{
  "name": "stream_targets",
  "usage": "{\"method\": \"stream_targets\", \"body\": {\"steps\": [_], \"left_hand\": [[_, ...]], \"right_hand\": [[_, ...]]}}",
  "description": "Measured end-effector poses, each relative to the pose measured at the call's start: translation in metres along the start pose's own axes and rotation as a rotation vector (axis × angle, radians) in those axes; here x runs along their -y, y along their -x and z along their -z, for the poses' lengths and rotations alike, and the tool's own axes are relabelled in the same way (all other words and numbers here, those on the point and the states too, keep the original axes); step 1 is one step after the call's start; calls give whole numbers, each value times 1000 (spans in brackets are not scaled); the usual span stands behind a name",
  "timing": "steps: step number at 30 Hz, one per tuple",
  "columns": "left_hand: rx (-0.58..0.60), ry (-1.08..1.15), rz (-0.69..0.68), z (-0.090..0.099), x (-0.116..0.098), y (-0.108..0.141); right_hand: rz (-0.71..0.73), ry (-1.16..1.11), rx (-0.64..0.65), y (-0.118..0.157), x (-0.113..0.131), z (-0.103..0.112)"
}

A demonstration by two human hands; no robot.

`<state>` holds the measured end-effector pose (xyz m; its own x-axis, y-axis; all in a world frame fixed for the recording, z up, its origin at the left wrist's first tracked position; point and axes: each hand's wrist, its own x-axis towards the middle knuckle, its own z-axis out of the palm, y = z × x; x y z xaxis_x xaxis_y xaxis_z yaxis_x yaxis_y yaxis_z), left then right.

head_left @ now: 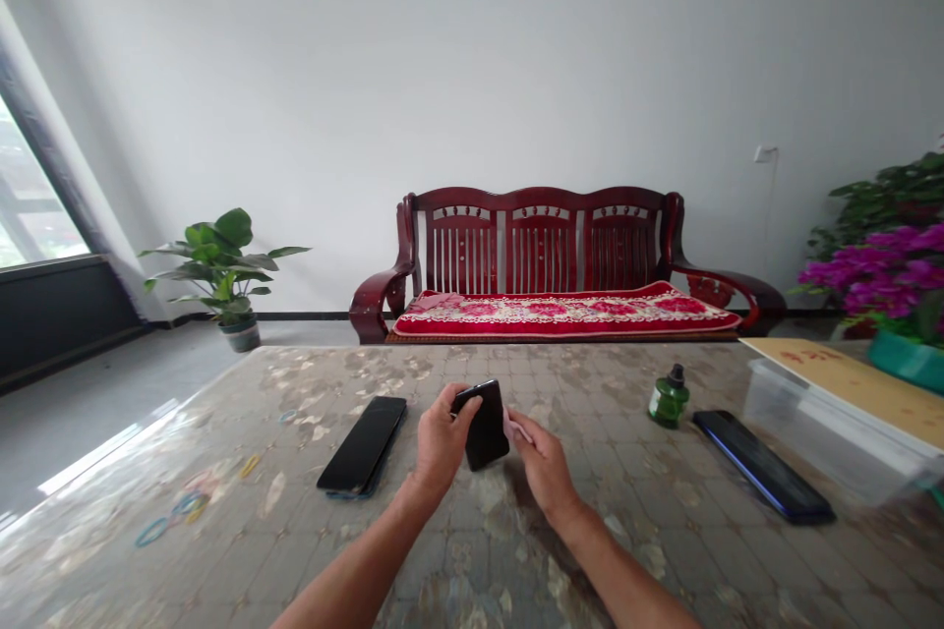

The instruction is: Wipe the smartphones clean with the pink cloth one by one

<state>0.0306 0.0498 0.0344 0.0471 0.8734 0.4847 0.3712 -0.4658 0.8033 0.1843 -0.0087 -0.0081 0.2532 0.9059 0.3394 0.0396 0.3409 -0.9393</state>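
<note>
A black phone (489, 428) is held tilted up over the patterned tabletop (295, 550), near the middle of the view. My left hand (441, 437) grips its upper left side, with the thumb on the dark face. At the phone's right edge, my right hand (544, 462) pinches a small pale pink piece (517, 428), perhaps cloth or paper. The fingers behind the phone are hidden. Left of my hands a second black phone (363, 445) lies flat. A third phone with a blue edge (763, 465) rests far to the right.
A small green bottle with a black cap (670, 398) stands on the right. Beyond it are a clear plastic box (833, 442), a tan board (855, 378) and purple flowers (885, 275). Coloured bands (152, 532) lie at the left. A red wooden bench (542, 246) is behind the table.
</note>
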Motion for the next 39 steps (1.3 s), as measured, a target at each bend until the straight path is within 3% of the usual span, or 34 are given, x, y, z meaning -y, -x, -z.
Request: {"method": "stream_targets", "body": {"steps": [5, 10, 14, 19, 23, 27, 33, 39], "left_hand": [[-86, 178, 22, -7, 1, 7], [13, 246, 102, -4, 9, 13], [94, 80, 34, 19, 21, 11], [320, -226, -100, 57, 21, 5], [436, -400, -201, 68, 20, 12], [380, -469, -252, 62, 31, 27], [254, -467, -340, 49, 42, 39], [241, -505, -353, 42, 37, 44]], "right_hand": [[183, 277, -30, 0, 11, 5], [395, 539, -15, 5, 17, 9], [549, 716, 21, 9, 18, 6], [676, 877, 107, 15, 23, -5], [734, 975, 227, 20, 27, -11], [719, 1013, 242, 20, 22, -3], [700, 1081, 80, 12, 6, 24], [728, 1115, 123, 18, 6, 7]]}}
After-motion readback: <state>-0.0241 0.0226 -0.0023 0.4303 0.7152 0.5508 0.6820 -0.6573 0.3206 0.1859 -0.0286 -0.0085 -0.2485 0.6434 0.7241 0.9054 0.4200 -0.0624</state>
